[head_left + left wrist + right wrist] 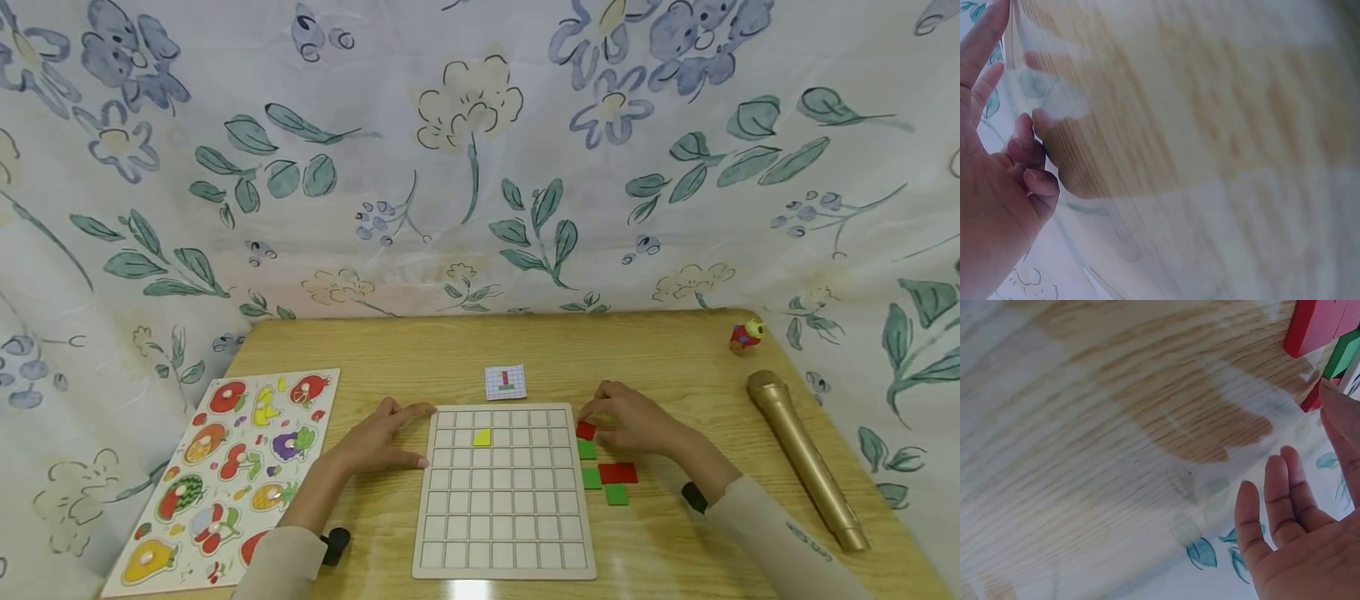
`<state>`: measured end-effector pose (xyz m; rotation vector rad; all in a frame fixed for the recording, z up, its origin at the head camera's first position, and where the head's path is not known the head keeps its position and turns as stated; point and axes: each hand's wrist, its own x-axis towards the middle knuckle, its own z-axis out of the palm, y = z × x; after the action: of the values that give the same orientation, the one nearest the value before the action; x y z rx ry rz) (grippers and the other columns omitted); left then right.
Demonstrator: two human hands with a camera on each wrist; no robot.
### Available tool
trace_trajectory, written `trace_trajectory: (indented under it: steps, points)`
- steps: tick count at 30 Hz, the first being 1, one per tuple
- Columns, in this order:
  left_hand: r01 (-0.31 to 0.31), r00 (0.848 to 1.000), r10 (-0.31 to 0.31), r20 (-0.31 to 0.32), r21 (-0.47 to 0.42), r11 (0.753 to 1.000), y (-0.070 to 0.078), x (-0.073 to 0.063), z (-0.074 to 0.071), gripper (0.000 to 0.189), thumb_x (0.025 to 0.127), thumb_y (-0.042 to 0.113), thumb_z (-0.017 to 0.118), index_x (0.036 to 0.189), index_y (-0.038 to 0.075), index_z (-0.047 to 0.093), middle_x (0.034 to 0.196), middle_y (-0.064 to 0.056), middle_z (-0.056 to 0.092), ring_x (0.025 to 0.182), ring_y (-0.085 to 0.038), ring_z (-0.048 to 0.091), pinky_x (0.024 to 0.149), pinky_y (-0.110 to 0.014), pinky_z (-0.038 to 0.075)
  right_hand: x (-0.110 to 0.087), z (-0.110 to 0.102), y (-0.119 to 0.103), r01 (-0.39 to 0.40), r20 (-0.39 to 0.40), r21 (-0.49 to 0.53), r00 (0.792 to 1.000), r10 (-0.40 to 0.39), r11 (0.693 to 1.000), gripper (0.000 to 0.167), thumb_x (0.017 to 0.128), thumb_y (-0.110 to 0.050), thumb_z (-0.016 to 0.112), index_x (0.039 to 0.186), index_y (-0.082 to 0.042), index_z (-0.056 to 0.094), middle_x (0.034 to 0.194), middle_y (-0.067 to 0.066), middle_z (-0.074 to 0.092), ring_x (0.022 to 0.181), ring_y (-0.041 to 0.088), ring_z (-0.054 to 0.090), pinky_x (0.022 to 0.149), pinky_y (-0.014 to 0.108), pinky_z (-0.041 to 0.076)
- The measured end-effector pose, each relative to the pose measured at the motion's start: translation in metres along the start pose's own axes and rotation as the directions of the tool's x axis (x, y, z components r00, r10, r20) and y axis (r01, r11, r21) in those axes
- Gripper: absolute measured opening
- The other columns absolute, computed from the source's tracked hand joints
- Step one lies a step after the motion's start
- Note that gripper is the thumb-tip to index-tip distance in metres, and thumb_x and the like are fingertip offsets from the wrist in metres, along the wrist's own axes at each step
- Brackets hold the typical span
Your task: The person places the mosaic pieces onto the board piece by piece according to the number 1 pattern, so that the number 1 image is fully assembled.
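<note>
A pale wooden grid board (pixel 504 527) lies flat on the table, with one yellow tile (pixel 482 437) in an upper-left cell. My left hand (pixel 377 440) spreads its thumb and index finger against the board's left edge. At the upper right edge, my right hand (pixel 633 419) pinches a red square tile (pixel 586 430) between thumb and fingertips. Just below it lies a green tile (pixel 587 450). Further down are another green tile (pixel 592 478), red tiles (pixel 618 473) side by side and a lower green tile (pixel 617 495). In the right wrist view, the pinched red tile (pixel 1312 400) is partly hidden.
Behind the board lies a small card (pixel 506 382) with a coloured grid pattern. A fruit puzzle board (pixel 247 425) is at the left. On the right are a gold microphone (pixel 806 458) and a small red and yellow toy (pixel 746 335). A floral curtain (pixel 420 192) hangs behind the table.
</note>
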<state>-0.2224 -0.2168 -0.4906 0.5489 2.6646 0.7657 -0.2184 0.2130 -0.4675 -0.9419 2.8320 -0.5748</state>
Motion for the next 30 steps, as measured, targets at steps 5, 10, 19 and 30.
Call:
trace_trajectory:
  steps: [5,10,19,30]
  points:
    - [0.006,1.0,-0.006,0.0,-0.003,1.0,0.0,0.0015,0.0004,0.08,0.075,0.05,0.083,0.145,0.037,0.047,0.1,-0.006,0.038,0.08,-0.019,0.04,0.066,-0.034,0.033,0.003,0.001,0.0022,0.005,0.017,-0.006,1.0,-0.005,1.0,0.032,0.081,-0.002,0.074,0.109,-0.016,0.075,0.098,0.001,0.053,0.085,0.013,0.043,0.074,0.03,0.042]
    - [0.011,1.0,-0.011,0.001,-0.001,1.0,-0.0005,0.0021,0.0008,0.079,0.075,0.05,0.083,0.144,0.037,0.048,0.1,-0.006,0.038,0.081,-0.019,0.041,0.066,-0.034,0.034,0.0042,0.0017,0.0039,0.015,0.015,-0.005,1.0,-0.014,1.0,0.03,0.079,-0.002,0.074,0.107,-0.015,0.076,0.097,0.0,0.053,0.084,0.012,0.043,0.074,0.029,0.042]
    - [0.019,1.0,-0.019,0.007,-0.012,1.0,0.0012,0.0,-0.0007,0.079,0.075,0.049,0.083,0.145,0.036,0.048,0.101,-0.007,0.038,0.08,-0.019,0.04,0.066,-0.034,0.033,0.0005,0.0046,0.0074,0.018,-0.015,-0.013,1.0,-0.018,1.0,0.019,0.079,-0.007,0.079,0.096,-0.013,0.075,0.096,-0.002,0.056,0.089,0.014,0.052,0.08,0.036,0.049]
    - [0.006,1.0,-0.006,0.0,-0.015,1.0,0.0011,-0.0008,0.0002,0.079,0.076,0.048,0.083,0.145,0.036,0.047,0.099,-0.007,0.037,0.078,-0.019,0.039,0.065,-0.035,0.033,-0.0046,0.009,0.009,0.026,-0.044,-0.033,0.999,-0.027,0.999,0.019,0.075,-0.015,0.081,0.089,-0.012,0.069,0.096,-0.003,0.052,0.089,0.013,0.05,0.081,0.036,0.049]
